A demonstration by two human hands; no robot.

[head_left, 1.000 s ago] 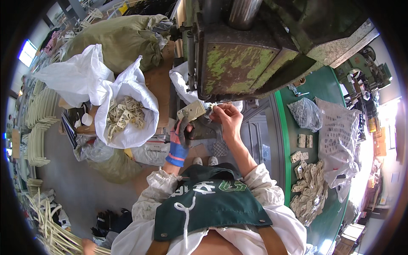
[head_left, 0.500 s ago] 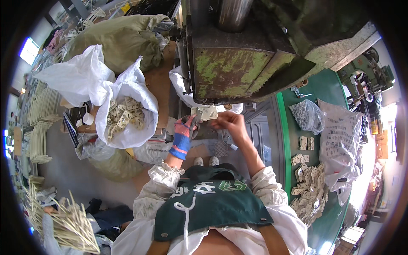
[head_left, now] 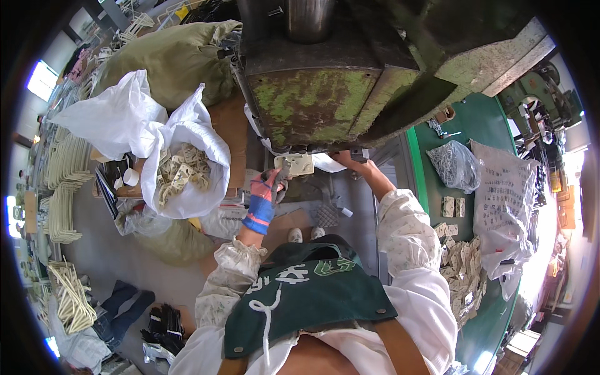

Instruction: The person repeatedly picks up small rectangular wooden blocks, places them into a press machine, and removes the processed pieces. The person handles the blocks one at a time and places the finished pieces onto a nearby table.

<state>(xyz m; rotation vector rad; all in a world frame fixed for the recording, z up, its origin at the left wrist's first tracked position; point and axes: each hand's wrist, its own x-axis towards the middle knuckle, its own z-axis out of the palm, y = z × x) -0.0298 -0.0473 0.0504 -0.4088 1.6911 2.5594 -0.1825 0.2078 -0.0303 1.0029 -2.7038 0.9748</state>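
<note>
My left hand (head_left: 267,185), in a pink and blue work glove with dark fingertips, is closed on the left end of a cream plate (head_left: 295,164) with several small holes. The plate is level, just below the front of a large green press (head_left: 312,103) with worn paint. To the right of the plate, my bare right hand (head_left: 345,160) reaches to a white container or bag (head_left: 327,164) under the press. Its fingers are mostly hidden there, so whether they hold anything does not show.
Left of me, an open white sack (head_left: 219,169) holds many similar cream plates. A green table (head_left: 465,125) on the right bears a pile of plates (head_left: 462,275), a clear bag of small metal parts (head_left: 455,165) and a printed white sack (head_left: 500,200). Someone's dark-clothed legs (head_left: 122,309) show lower left.
My right hand has moved away from the plate's right end to the white container. My left hand still holds the plate. At lower left, the person with the bundle of pale rods has moved farther off.
</note>
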